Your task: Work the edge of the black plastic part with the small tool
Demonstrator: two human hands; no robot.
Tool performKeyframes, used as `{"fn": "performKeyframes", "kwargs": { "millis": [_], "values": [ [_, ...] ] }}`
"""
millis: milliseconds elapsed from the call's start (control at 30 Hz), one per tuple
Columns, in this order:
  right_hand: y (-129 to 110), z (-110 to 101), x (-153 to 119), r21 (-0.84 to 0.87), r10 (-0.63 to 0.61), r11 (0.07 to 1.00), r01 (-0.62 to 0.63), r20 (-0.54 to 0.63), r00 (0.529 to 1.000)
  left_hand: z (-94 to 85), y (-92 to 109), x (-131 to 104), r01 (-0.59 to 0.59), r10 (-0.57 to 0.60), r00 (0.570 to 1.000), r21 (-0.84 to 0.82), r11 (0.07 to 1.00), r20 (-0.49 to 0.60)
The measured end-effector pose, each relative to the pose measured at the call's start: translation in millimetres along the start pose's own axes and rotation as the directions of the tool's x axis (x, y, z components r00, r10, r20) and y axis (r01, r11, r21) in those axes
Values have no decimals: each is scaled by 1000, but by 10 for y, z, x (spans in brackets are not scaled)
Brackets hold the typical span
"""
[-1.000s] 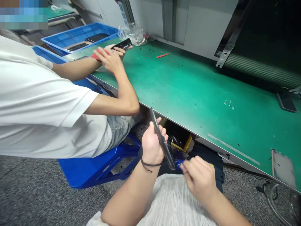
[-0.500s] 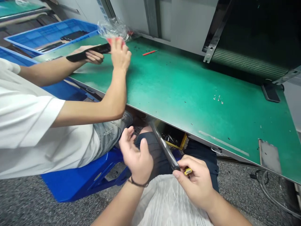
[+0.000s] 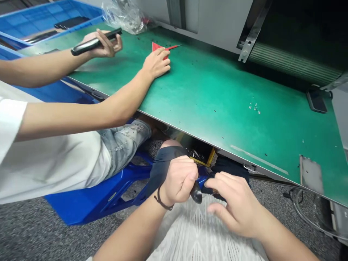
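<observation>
My left hand [image 3: 181, 179] is closed in a fist around a glossy black bar-shaped part. The rounded near end of this black part [image 3: 196, 194] sticks out below the thumb, and the rest is hidden by the hand. Just to its right is my right hand [image 3: 233, 203], with thumb and forefinger apart and not touching the part. A small yellow-ended tool [image 3: 215, 191] shows faintly beneath its curled fingers; most of it is hidden. Both hands are above my lap, in front of the table edge.
On the left, a co-worker's hand [image 3: 106, 45] holds a similar black part; the other hand [image 3: 157, 64] rests on a red piece on the green table [image 3: 201, 94]. Blue crates [image 3: 51, 18], a plastic bag [image 3: 125, 18], a phone [image 3: 317, 100] and a metal plate [image 3: 311, 175] are around.
My left hand has gone from open to closed around the black part, and my right fingertips have come off its end. The co-worker's right hand has lowered the red piece onto the table.
</observation>
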State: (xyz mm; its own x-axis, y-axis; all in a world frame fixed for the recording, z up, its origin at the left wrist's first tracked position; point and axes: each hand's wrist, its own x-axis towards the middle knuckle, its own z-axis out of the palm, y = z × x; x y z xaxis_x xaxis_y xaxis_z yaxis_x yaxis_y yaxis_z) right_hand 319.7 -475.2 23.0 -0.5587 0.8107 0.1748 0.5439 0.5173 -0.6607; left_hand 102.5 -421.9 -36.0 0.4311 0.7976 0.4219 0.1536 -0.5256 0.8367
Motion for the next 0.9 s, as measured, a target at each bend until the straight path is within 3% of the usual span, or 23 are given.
{"fn": "performKeyframes", "kwargs": {
  "millis": [233, 500, 700, 800, 900],
  "values": [
    [-74, 81, 176, -104, -35, 994, 34, -8, 999, -10, 88, 50, -45, 43, 998, 25, 999, 46],
    [-87, 107, 168, -362, -161, 927, 104, -132, 978, 21, 94, -9, 2, 1, 999, 49, 999, -47],
    [-19, 249, 119, -533, -306, 840, 107, -300, 904, 199, 161, -42, 170, -181, 974, -87, 981, -139],
    [39, 231, 102, -390, -323, 902, 185, -326, 888, 213, 159, -28, 151, -162, 979, -96, 984, -125],
    [56, 115, 89, 23, -245, 966, 259, -255, 935, 135, 113, -2, 5, -9, 993, -31, 1000, -121]
  ]
}}
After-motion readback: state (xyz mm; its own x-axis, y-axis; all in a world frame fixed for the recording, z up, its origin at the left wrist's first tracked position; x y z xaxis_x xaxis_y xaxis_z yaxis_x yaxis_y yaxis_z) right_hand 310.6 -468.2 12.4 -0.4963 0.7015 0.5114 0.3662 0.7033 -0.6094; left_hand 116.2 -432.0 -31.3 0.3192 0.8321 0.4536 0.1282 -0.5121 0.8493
